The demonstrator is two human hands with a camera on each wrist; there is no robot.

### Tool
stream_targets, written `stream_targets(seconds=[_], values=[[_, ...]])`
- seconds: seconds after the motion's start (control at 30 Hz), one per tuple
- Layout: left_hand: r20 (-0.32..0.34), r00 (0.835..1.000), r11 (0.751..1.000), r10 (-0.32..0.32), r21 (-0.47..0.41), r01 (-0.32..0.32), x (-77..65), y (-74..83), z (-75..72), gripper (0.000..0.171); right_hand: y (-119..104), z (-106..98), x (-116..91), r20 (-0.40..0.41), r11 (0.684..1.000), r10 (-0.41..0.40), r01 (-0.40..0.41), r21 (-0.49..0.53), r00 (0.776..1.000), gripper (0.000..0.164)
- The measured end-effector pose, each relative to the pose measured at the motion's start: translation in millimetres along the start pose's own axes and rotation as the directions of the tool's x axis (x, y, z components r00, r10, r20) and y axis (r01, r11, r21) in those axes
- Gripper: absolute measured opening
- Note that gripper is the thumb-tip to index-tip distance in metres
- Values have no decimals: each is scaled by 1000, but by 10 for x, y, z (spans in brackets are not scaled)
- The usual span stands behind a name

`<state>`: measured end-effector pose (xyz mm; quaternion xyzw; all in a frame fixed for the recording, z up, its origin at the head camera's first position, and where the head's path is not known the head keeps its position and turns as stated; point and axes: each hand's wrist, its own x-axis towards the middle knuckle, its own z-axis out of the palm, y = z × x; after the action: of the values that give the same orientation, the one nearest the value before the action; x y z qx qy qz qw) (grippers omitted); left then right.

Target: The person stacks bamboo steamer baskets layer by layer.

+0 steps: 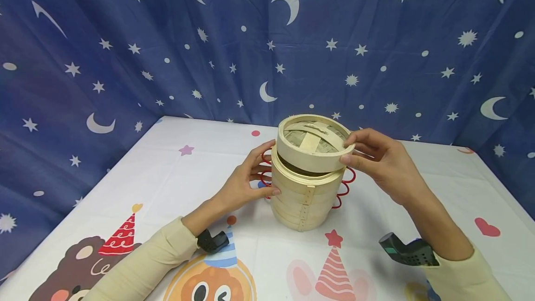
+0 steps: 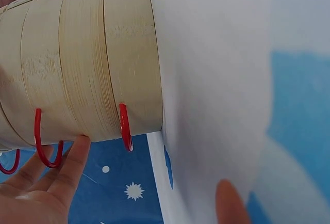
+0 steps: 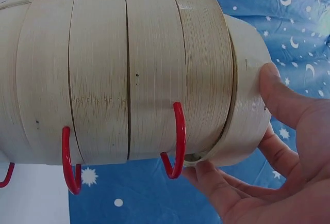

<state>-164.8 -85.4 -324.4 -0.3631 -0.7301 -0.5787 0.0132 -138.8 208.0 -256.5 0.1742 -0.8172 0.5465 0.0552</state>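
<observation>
A round bamboo steamer (image 1: 307,199) of stacked tiers stands upright on the table, with red loop handles (image 1: 343,188) down both sides. Its woven lid (image 1: 311,162) sits tilted and off centre over the top tier, a dark gap showing under its front edge. My right hand (image 1: 386,164) pinches the lid's right rim, thumb in front and fingers behind. On the opposite side my left hand (image 1: 246,178) rests against the steamer, its fingers (image 2: 72,167) extended along the wall by the red handles. The left thumb (image 2: 229,203) stands apart from the wall in the left wrist view.
The white tablecloth (image 1: 200,166) carries printed cartoon figures and party hats. A blue curtain (image 1: 234,36) with moons and stars hangs behind the table. A dark wrist device (image 1: 411,251) is strapped to each forearm.
</observation>
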Motion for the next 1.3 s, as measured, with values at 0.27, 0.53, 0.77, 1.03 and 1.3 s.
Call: stream_targets(seconds=[0.27, 0.53, 0.77, 1.03, 1.3], values=[[0, 1000, 1000, 9, -7, -9, 12, -5, -2, 95, 14, -20, 6, 35, 1000, -30, 30, 7, 999, 27], [2, 1000, 1000, -3, -11, 3, 16, 5, -5, 94, 35, -45, 10, 63, 998, -61, 60, 18, 996, 27], [0, 1000, 1000, -29, -8, 29, 3, 8, -1, 93, 72, -52, 18, 89, 995, -96, 96, 4, 991, 27], [0, 999, 999, -42, -4, 42, -2, 0, -3, 93, 101, -64, 27, 138, 994, -112, 109, 28, 984, 27], [1, 999, 999, -41, -4, 41, -1, -5, -4, 93, 140, -90, 49, 230, 987, -141, 118, 113, 963, 29]])
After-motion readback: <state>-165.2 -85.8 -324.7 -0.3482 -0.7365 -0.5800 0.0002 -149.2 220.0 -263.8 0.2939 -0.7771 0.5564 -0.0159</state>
